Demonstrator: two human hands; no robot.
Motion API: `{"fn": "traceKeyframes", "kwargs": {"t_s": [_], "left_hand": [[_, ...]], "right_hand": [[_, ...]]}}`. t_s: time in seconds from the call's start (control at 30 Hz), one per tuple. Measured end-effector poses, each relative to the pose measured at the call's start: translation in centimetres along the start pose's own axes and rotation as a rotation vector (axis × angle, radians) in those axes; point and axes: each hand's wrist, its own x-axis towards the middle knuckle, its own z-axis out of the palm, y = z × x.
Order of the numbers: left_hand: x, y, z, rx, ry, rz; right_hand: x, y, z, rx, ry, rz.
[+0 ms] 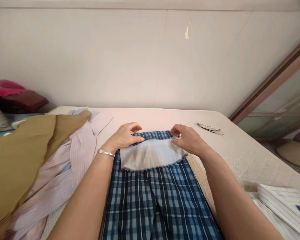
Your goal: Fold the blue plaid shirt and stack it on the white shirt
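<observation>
Blue plaid trousers (137, 200) lie lengthwise in front of me, the waist end away from me and the legs running out of view at the bottom. Across the upper part spreads a white cloth panel (152, 155) with a stitched lower edge; I cannot tell whether it is sewn to them. At the left corner of the waist, my left hand (127, 135), with a silver bangle on its wrist, holds the edge between thumb and fingers. My right hand (186, 136) pinches the right corner, thumb on the white panel. Some fingertips are hidden behind the fabric.
Left of me are a mustard garment (27, 146) and a pink ribbed garment (82, 156). Eyeglasses (210, 129) rest on the pale mattress (240, 150) at right. Striped white cloth (282, 203) is at lower right. A wall (115, 60) stands behind the mattress.
</observation>
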Motion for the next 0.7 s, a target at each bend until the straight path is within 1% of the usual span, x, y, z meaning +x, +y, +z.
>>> {"fn": "traceKeyframes", "kwargs": {"t_s": [0.03, 0.1, 0.17, 0.2, 0.27, 0.3, 0.4, 0.43, 0.47, 0.5, 0.57, 0.6, 0.63, 0.67, 0.7], "left_hand": [[0.3, 0.1, 1.0, 0.085, 0.031, 0.052], [0.8, 0.1, 3.0, 0.222, 0.036, 0.137], [1.2, -0.1, 4.6, 0.296, 0.035, 0.176], [1.3, -0.3, 5.1, 0.314, 0.042, 0.177], [1.3, -0.8, 5.3, 0.318, 0.051, 0.169], [1.3, -1.0, 5.1, 0.309, 0.040, 0.163], [1.1, -1.0, 4.2, 0.292, -0.056, 0.127], [1.1, -0.7, 4.0, 0.297, -0.078, 0.112], [1.0, -0.4, 3.9, 0.303, -0.076, 0.103], [1.1, -0.1, 4.0, 0.304, -0.048, 0.101], [1.1, 0.5, 4.6, 0.299, 0.044, 0.113], [1.0, 0.7, 5.1, 0.308, 0.070, 0.109], [1.0, 0.7, 5.7, 0.332, 0.064, 0.091], [0.8, 0.5, 6.3, 0.373, 0.026, 0.061], [0.7, 0.2, 6.9, 0.426, -0.033, 0.026]], "right_hand": [[0.1, 0.4, 0.3, -0.123, -0.007, 0.012], [0.3, 1.1, 1.1, -0.291, -0.025, 0.028], [0.5, 1.7, 1.9, -0.333, -0.023, 0.013], [0.6, 1.9, 2.3, -0.323, -0.014, 0.001], [0.7, 2.1, 2.5, -0.276, -0.040, -0.022], [0.7, 2.2, 2.4, -0.248, -0.082, -0.027], [0.4, 2.0, 1.2, -0.168, -0.259, 0.008], [0.3, 1.7, 0.8, -0.151, -0.290, 0.028], [0.2, 1.5, 0.4, -0.140, -0.281, 0.050], [0.2, 1.2, 0.1, -0.139, -0.221, 0.068], [0.4, 0.4, 0.2, -0.143, -0.002, 0.059], [0.6, 0.1, 0.7, -0.136, 0.113, 0.025], [0.7, -0.2, 1.4, -0.121, 0.198, -0.028], [0.8, -0.4, 2.4, -0.109, 0.234, -0.092], [0.8, -0.4, 3.5, -0.107, 0.217, -0.155]]}}
